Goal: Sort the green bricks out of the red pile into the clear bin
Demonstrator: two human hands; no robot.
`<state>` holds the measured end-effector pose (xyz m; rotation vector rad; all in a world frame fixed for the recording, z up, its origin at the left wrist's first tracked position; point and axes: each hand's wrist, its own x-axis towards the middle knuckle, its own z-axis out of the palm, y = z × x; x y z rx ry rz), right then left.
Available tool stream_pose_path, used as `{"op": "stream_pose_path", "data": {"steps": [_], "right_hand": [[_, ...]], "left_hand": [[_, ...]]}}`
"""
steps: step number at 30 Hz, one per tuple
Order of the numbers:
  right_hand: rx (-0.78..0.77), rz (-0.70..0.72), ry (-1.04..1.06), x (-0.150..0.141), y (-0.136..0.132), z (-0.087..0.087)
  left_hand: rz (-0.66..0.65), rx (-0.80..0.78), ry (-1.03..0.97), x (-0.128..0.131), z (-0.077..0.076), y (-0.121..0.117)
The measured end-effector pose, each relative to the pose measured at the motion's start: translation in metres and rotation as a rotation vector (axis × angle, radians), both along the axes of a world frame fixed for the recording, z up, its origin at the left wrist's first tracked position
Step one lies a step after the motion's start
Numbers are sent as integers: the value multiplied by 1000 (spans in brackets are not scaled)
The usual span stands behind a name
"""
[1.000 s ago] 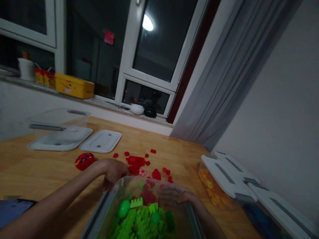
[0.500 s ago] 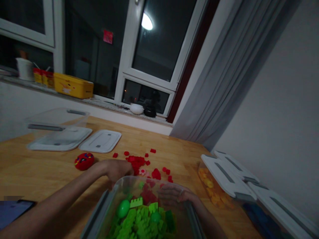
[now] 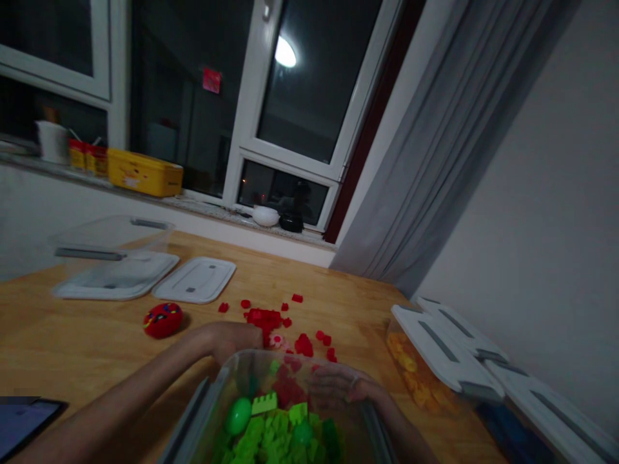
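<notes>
A clear plastic box [image 3: 244, 362] with grey side clips stands closest to me, holding green building blocks [image 3: 275, 438] and green egg-shaped pieces [image 3: 238, 415]. My left hand [image 3: 236, 340] is beyond the box's far left corner, beside a pile of red building blocks [image 3: 264, 318]; its fingertips are hidden behind the hand and the box. My right hand [image 3: 338, 381] lies beyond the far wall at the right, palm side inward, its fingers stretched out and partly seen through the plastic. Red pieces show between the two hands. A pink flower piece [image 3: 277, 341] lies by the pile.
At left are a round red toy [image 3: 163, 320], white lids [image 3: 196, 280], an upturned clear box [image 3: 113, 233] and a phone [image 3: 29, 425]. On the right stand lidded boxes [image 3: 445, 351], one with orange pieces. Loose red blocks [image 3: 297, 298] lie farther back.
The whole view has tilted up slightly, so everything sits a little lower. Both hands stay around the red pieces, with the left one shifted very slightly to the right.
</notes>
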<state>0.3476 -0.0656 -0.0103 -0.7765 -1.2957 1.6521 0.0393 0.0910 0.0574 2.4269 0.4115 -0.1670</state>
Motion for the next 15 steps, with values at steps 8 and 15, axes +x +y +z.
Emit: {"op": "stream_pose_path", "data": {"steps": [8, 15], "right_hand": [[-65, 81, -75, 14, 12, 0], [-104, 124, -106, 24, 32, -19]], "left_hand": [[-12, -4, -2, -4, 1, 3], [48, 35, -1, -5, 8, -2]]}}
